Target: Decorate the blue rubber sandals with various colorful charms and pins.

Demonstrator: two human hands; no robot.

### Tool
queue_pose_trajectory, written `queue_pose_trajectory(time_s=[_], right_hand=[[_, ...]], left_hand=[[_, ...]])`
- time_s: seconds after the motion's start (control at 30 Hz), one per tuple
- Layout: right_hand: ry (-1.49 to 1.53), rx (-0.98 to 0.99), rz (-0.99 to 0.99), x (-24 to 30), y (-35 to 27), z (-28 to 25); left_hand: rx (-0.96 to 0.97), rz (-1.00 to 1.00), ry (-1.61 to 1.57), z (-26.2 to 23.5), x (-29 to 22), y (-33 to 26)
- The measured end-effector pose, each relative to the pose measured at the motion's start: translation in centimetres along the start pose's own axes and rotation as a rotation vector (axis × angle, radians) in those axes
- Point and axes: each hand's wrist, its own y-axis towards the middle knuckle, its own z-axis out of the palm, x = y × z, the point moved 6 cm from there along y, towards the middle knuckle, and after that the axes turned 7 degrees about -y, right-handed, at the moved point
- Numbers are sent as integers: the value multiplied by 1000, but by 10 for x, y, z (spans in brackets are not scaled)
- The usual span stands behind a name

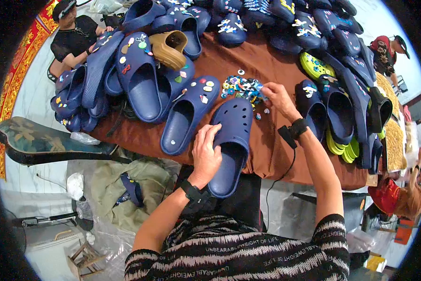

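Many navy clogs (pixel 232 122) on brown cloth (pixel 257 47); red-gold strip (pixel 16 89) at left

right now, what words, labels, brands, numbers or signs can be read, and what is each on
Shirt: pale capital lettering, repeated among the stripes; readable, but I won't copy it out.
Charms: any marks are too small to read.
Banner: gold patterns on red; I can't make out any words.

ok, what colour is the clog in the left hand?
Dark blue. The clog shows best in the head view.
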Motion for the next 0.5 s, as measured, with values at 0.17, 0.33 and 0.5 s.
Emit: queue_pose_trajectory(time_s=[0.17, 0.33, 0.5], right_hand=[[323, 283, 13, 30, -29, 24], [307, 439, 98, 36, -39, 32], [163, 431, 48, 37, -35, 35]], left_hand=[[-8, 11, 7, 2, 0, 1], [1, 9, 19, 3, -2, 1], [4, 4, 25, 2, -3, 0]])
